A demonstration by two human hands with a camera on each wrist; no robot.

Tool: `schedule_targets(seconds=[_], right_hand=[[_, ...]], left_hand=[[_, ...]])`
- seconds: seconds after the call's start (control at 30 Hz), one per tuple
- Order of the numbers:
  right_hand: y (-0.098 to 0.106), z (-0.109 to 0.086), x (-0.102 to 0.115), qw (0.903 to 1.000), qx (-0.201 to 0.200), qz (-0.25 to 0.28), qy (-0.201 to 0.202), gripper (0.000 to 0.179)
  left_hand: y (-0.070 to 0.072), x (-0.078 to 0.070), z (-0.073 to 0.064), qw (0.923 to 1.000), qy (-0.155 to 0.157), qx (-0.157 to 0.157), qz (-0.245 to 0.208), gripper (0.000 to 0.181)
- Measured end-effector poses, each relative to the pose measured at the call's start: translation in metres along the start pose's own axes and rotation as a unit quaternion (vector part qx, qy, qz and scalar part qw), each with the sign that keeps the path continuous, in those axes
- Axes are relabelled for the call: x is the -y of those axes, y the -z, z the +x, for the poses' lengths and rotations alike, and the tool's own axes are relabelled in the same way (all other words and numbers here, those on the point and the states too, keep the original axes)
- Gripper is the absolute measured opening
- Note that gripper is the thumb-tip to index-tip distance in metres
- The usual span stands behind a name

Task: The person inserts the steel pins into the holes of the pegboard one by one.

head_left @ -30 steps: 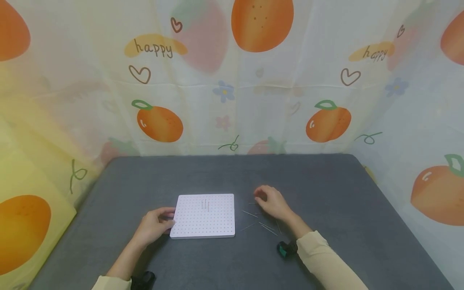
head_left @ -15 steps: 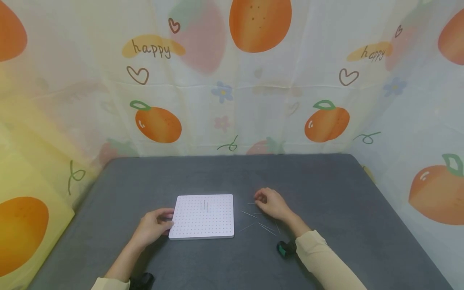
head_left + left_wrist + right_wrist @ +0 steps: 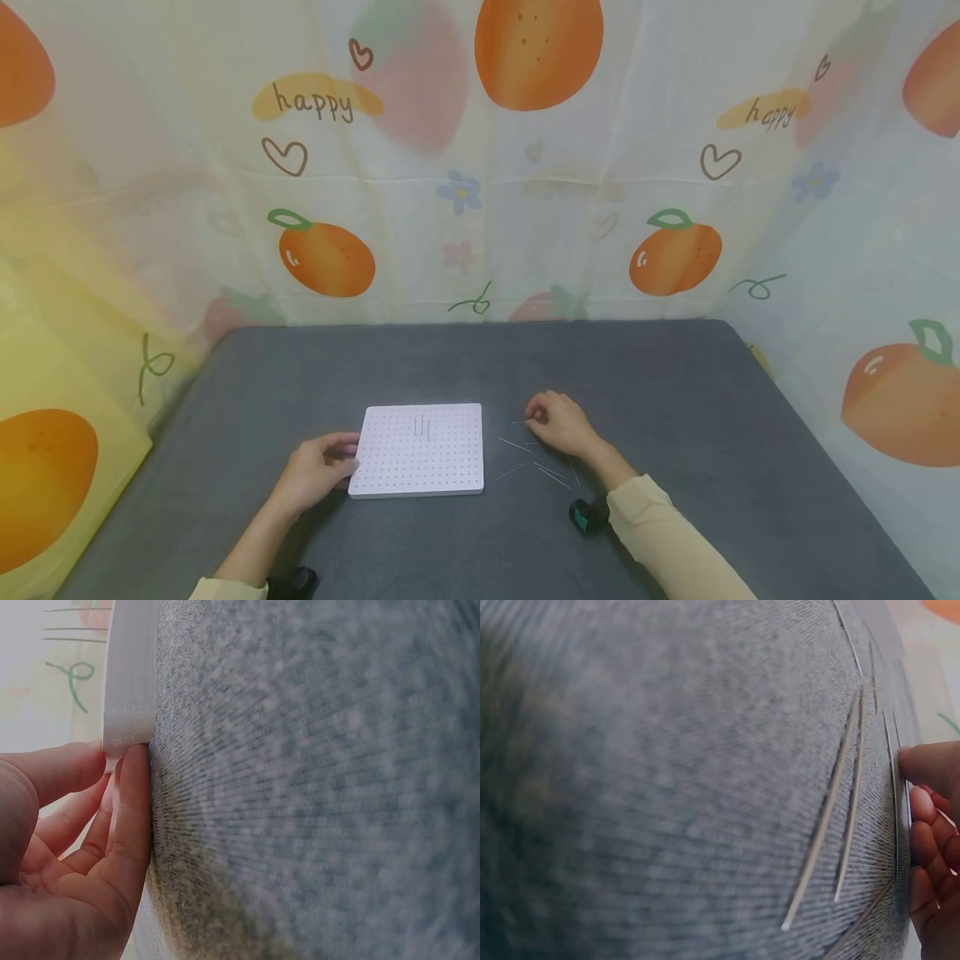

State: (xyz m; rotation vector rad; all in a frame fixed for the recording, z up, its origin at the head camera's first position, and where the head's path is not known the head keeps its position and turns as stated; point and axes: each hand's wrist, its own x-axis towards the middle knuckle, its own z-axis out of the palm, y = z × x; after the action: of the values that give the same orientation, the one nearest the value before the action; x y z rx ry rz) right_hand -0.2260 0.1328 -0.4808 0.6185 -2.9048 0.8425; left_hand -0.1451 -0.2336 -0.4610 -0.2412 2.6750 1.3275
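Note:
A white perforated board [image 3: 418,467] lies flat on the table, with 3 thin metal rods [image 3: 422,427] upright in its holes near the back. My left hand [image 3: 311,471] holds the board's left edge, thumb against its upper rim and fingers low at its side, as the left wrist view shows. To the right of the board, my right hand [image 3: 561,423] is down at the tabletop, its thumb and fingertips drawn together at a thin metal rod [image 3: 517,423]. In the right wrist view that rod runs along the fingertips [image 3: 922,802].
Several loose metal rods [image 3: 551,475] are scattered on the dark grey table [image 3: 637,358] between the board and my right forearm. A fruit-print curtain [image 3: 555,250] hangs behind the table and along both sides.
My right hand has sunk slightly, and its thumb and fingertips have come closer together at the rod. My left hand keeps its place on the board. The head view has shifted a little.

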Motion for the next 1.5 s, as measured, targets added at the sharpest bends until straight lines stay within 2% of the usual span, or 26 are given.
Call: schedule_targets(seconds=[0.7, 0.93, 1.5], right_hand=[[0.0, 0.001, 0.003, 0.9993, 0.007, -0.035, -0.008, 0.008], [-0.001, 0.001, 0.001, 0.9998, 0.009, -0.018, -0.01, 0.007], [0.01, 0.003, 0.011, 0.999, -0.021, 0.038, -0.01, 0.005]], left_hand=[[-0.001, 0.002, 0.0, 1.0, -0.004, -0.001, 0.006, 0.043], [-0.001, 0.003, 0.0, 1.0, -0.004, -0.003, 0.007, 0.043], [-0.001, 0.003, 0.0, 0.9999, -0.007, -0.007, 0.011, 0.043]])
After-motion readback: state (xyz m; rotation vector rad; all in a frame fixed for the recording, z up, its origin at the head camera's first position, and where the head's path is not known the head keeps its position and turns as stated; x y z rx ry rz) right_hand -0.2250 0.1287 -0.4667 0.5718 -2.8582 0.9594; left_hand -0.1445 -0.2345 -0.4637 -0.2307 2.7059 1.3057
